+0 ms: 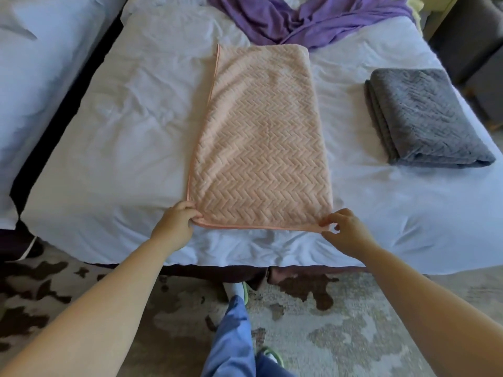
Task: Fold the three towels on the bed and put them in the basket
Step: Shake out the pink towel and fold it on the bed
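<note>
- Far left of the pink towel [261, 142], a second white mattress [40, 63] lies across a dark gap from the bed [109, 131] you are working on.
- Your left hand [177, 221] is at the pink towel's near-left corner. Its fingers are curled over the trimmed edge and grip it.
- The pink towel itself lies flat down the middle of the bed as a long, narrow strip. Its herringbone face is up, and its short near edge runs between your two hands.
- Beyond the pink towel's far end, the purple towel [307, 20] lies crumpled and unfolded, just touching or nearly touching that end.
- Your right hand [345, 231] is at the pink towel's near-right corner. Thumb and forefinger pinch the edge there, and the other fingers are loosely bent.
- Well to the right of the pink towel, and apart from it, the grey towel [424, 115] rests on the sheet, folded into a thick rectangle.
- Below the pink towel's near edge, past the mattress rim, your leg in blue trousers [231, 336] stands on a mottled rug [353, 322].
</note>
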The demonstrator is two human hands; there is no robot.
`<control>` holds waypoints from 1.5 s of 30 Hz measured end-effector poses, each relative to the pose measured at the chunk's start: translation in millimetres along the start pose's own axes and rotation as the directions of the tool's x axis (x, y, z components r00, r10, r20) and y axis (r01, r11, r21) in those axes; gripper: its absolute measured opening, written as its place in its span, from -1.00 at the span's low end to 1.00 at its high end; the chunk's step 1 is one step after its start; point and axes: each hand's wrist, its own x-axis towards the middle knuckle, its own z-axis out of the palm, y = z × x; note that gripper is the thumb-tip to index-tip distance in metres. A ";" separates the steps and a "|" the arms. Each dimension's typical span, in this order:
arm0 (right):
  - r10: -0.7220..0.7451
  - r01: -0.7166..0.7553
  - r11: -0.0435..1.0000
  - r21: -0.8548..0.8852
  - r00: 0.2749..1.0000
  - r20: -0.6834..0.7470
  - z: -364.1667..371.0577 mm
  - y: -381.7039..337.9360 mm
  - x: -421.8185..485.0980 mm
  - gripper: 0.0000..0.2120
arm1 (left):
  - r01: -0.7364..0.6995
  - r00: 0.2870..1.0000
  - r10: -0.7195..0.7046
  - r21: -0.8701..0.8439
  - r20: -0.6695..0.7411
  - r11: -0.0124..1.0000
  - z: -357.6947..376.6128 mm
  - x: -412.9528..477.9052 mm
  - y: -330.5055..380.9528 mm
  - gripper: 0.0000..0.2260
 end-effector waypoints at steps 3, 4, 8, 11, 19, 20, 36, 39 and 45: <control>0.017 -0.014 0.999 0.037 0.994 -0.107 -15.0 -8.8 7.2 -0.94 | 0.080 0.997 -0.080 0.004 0.008 0.997 -22.7 9.5 16.5 -0.79; 0.021 -0.013 0.998 0.055 0.988 -0.150 -21.6 -13.8 13.8 -0.93 | 0.099 0.994 -0.100 -0.028 -0.033 0.995 -32.3 15.5 24.3 -0.83; -0.045 0.040 0.998 -0.053 0.996 -0.083 -37.0 -39.3 58.1 -0.43 | 0.060 0.971 -0.064 -0.025 -0.229 0.998 -55.9 60.8 44.3 -0.72; -0.018 0.032 0.987 -0.157 0.996 0.090 -26.8 -49.8 88.1 -0.25 | -0.073 0.983 0.097 0.149 -0.157 0.986 -48.2 97.6 51.1 -0.51; 0.000 -0.044 0.973 -0.226 0.981 -0.194 -18.3 -41.5 116.4 -0.49 | -0.129 0.950 0.187 0.231 -0.252 0.964 -30.0 133.7 48.4 -0.67; -0.027 -0.023 0.983 -0.185 0.965 -0.262 -23.2 -48.5 128.8 -0.55 | -0.152 0.928 0.218 0.227 -0.301 0.962 -34.7 145.6 53.1 -0.69; -0.001 -0.021 0.989 -0.143 0.988 -0.153 -32.1 -118.4 279.9 -0.40 | -0.150 0.978 0.177 0.216 -0.112 0.965 -49.9 298.0 107.7 -0.53; 0.025 -0.019 0.956 -0.293 1.000 0.018 -42.0 -98.2 306.9 -0.33 | -0.096 0.995 0.095 0.340 0.020 0.935 -53.7 327.6 84.0 -0.45; -0.023 -0.037 0.980 -0.194 0.954 -0.298 -59.1 -82.3 341.8 -0.61 | -0.153 0.954 0.203 0.227 -0.220 0.962 -70.7 348.8 70.0 -0.63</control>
